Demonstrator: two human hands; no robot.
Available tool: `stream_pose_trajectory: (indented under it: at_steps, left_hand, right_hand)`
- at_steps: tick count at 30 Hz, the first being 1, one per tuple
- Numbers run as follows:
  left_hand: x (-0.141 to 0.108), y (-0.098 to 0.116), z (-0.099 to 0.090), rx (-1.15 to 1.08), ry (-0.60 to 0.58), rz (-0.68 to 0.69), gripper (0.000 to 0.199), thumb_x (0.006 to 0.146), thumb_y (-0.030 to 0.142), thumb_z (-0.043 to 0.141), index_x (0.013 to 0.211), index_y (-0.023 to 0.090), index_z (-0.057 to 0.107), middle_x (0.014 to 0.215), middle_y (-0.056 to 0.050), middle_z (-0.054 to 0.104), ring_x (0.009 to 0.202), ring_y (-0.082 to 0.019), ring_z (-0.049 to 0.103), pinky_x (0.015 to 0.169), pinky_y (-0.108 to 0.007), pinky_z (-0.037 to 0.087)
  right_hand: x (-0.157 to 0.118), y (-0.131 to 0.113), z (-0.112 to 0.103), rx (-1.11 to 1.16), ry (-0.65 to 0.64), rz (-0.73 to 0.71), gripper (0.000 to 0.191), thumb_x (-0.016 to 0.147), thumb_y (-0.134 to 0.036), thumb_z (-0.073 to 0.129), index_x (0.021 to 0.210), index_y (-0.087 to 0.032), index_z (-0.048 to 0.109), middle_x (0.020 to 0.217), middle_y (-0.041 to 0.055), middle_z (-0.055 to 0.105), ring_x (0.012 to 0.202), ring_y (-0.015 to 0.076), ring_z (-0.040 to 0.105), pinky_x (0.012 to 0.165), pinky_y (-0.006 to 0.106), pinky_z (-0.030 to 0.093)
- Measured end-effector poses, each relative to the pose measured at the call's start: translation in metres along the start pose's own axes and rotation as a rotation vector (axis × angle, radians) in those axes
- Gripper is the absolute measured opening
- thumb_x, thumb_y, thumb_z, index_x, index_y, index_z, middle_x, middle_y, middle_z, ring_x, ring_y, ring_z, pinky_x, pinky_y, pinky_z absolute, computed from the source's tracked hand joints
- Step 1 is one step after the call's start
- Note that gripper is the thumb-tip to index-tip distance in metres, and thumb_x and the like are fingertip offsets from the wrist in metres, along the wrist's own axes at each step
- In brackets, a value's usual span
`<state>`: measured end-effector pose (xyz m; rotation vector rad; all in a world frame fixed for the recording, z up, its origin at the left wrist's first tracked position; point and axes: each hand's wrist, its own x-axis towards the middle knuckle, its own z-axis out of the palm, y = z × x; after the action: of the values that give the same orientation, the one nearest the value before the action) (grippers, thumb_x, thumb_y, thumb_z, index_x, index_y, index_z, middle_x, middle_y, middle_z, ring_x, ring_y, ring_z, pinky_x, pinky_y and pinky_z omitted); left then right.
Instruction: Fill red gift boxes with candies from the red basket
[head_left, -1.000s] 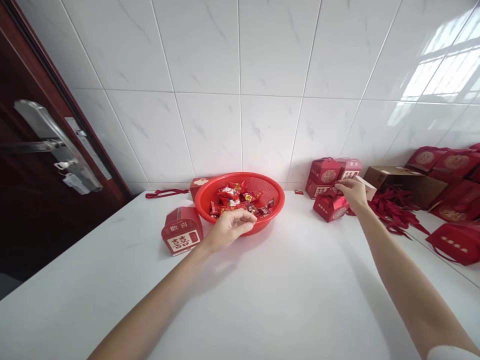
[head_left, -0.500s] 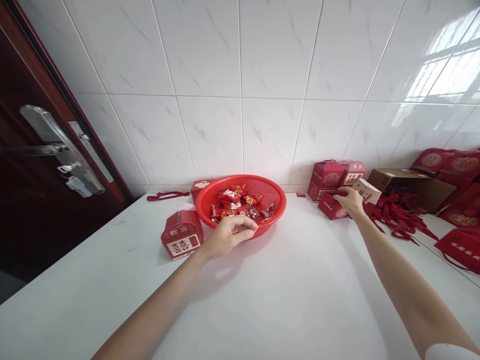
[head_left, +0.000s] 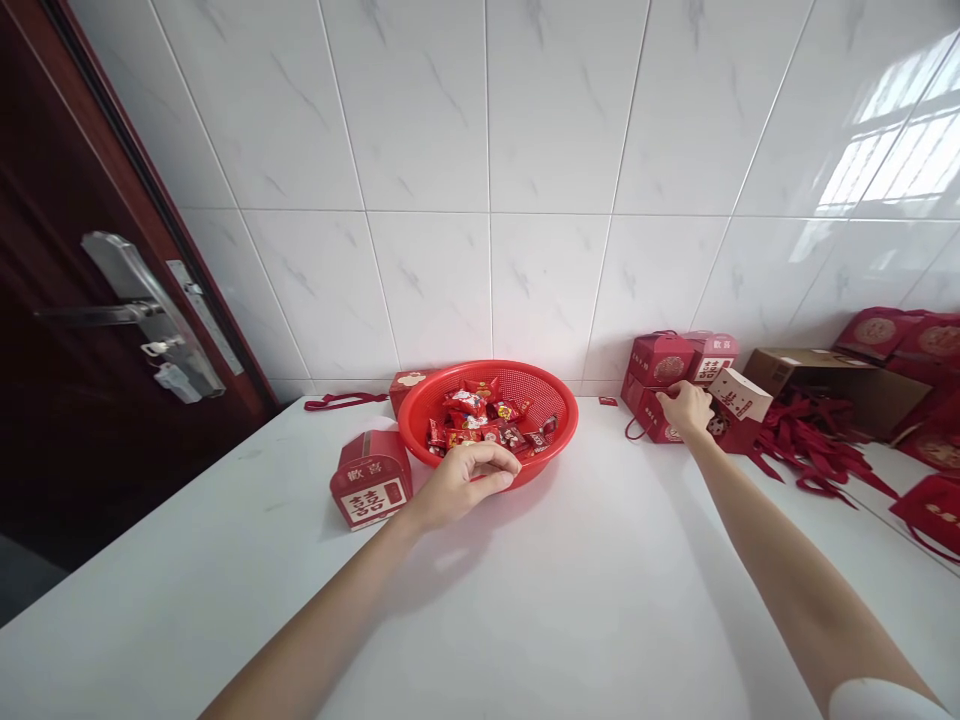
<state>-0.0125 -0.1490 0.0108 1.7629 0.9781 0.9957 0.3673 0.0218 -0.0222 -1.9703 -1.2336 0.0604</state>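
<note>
My left hand [head_left: 466,484] hovers at the front rim of the red plastic basket [head_left: 556,448]. Its fingers are curled toward the thumb, with nothing visible between them. Wrapped candies [head_left: 480,415] lie heaped in the basket. Left of this hand stands a closed red candy box [head_left: 371,482] with white lettering. Over on the right, my right hand [head_left: 686,408] has its fingers closed at the top of a red candy box [head_left: 660,426], partly covering it. Beside it sits a box with a raised pale flap [head_left: 741,394]. More red boxes [head_left: 661,358] are stacked behind.
An open cardboard carton [head_left: 810,362] and a heap of dark red ribbons [head_left: 806,435] are at the right. Further red boxes [head_left: 877,330] and a red bag [head_left: 930,510] stand beyond. A ribbon [head_left: 345,400] lies by the tiled wall, near the door handle [head_left: 135,312].
The view has shifted slightly. My right hand has moved a little left with the candy box, now against the stacked boxes. My left hand stays by the basket rim.
</note>
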Motion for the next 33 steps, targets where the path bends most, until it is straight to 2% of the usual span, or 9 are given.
stream_pose_trajectory:
  at_steps: [5,10,14,18,21,25,29,31,33]
  left_hand:
    - [0.0,-0.001,0.0,-0.007,-0.003,0.0,0.017,0.08,0.034,0.073,0.086,0.018,0.074,0.097,-0.007,0.07,0.094,-0.021,0.065,0.091,-0.035,0.052]
    - [0.0,-0.002,-0.001,-0.016,-0.01,-0.005,0.016,0.081,0.033,0.072,0.086,0.018,0.074,0.096,-0.006,0.07,0.092,-0.021,0.065,0.087,-0.034,0.053]
    - [0.001,-0.007,0.001,-0.004,-0.017,0.017,0.014,0.082,0.03,0.07,0.088,0.017,0.074,0.096,-0.007,0.071,0.092,-0.02,0.066,0.087,-0.034,0.053]
    - [-0.001,0.0,-0.002,0.073,-0.04,0.077,0.014,0.085,0.028,0.067,0.091,0.017,0.074,0.101,-0.009,0.072,0.096,-0.021,0.067,0.088,-0.035,0.054]
    - [-0.007,0.02,-0.02,0.251,-0.023,0.184,0.015,0.089,0.029,0.064,0.094,0.021,0.075,0.11,-0.01,0.072,0.108,-0.024,0.065,0.096,-0.037,0.051]
    - [-0.021,0.044,-0.068,0.476,0.237,0.245,0.02,0.091,0.03,0.057,0.094,0.023,0.075,0.115,-0.008,0.071,0.112,-0.025,0.063,0.103,-0.039,0.047]
    - [-0.031,0.04,-0.114,0.704,0.446,-0.03,0.017,0.083,0.029,0.062,0.087,0.023,0.077,0.113,-0.007,0.07,0.106,-0.03,0.063,0.093,-0.038,0.05]
    - [-0.034,0.031,-0.129,0.771,0.47,-0.187,0.01,0.075,0.027,0.068,0.074,0.022,0.076,0.099,-0.008,0.071,0.094,-0.031,0.064,0.084,-0.037,0.05]
    - [-0.034,0.022,-0.137,0.716,0.434,-0.261,0.007,0.068,0.024,0.072,0.062,0.022,0.073,0.08,-0.007,0.07,0.08,-0.029,0.064,0.075,-0.035,0.049]
  right_hand:
    - [-0.003,0.002,-0.005,0.006,0.008,-0.032,0.02,0.077,-0.034,0.06,0.087,-0.018,0.066,0.106,0.0195,0.066,0.112,0.0383,0.052,0.093,0.054,0.044]
    - [-0.006,-0.006,-0.011,0.036,0.052,-0.064,0.023,0.078,-0.035,0.057,0.092,-0.019,0.066,0.109,0.0187,0.066,0.113,0.038,0.052,0.099,0.056,0.04]
    - [-0.021,-0.03,-0.016,0.175,0.084,-0.165,0.025,0.08,-0.034,0.053,0.096,-0.019,0.066,0.114,0.0175,0.068,0.114,0.0342,0.056,0.1,0.051,0.043]
    - [-0.056,-0.069,-0.024,0.471,0.056,-0.345,0.025,0.081,-0.037,0.056,0.095,-0.02,0.067,0.109,0.013,0.072,0.109,0.0291,0.063,0.102,0.047,0.046]
    - [-0.088,-0.095,-0.031,0.658,-0.134,-0.464,0.022,0.082,-0.038,0.059,0.092,-0.021,0.068,0.103,0.0094,0.074,0.1,0.026,0.068,0.095,0.044,0.052]
    - [-0.127,-0.119,-0.036,0.756,-0.396,-0.604,0.023,0.081,-0.042,0.065,0.089,-0.021,0.07,0.096,0.0063,0.075,0.094,0.0246,0.071,0.09,0.042,0.054]
    - [-0.155,-0.136,-0.031,0.795,-0.569,-0.658,0.019,0.082,-0.039,0.064,0.087,-0.021,0.07,0.093,0.0056,0.076,0.091,0.0235,0.071,0.084,0.037,0.056]
    - [-0.165,-0.142,-0.026,0.811,-0.638,-0.671,0.019,0.083,-0.038,0.064,0.087,-0.021,0.07,0.093,0.006,0.075,0.089,0.0229,0.071,0.08,0.035,0.056]
    - [-0.173,-0.147,-0.021,0.833,-0.686,-0.68,0.019,0.083,-0.037,0.063,0.087,-0.02,0.07,0.093,0.0063,0.075,0.087,0.0222,0.071,0.076,0.034,0.057]
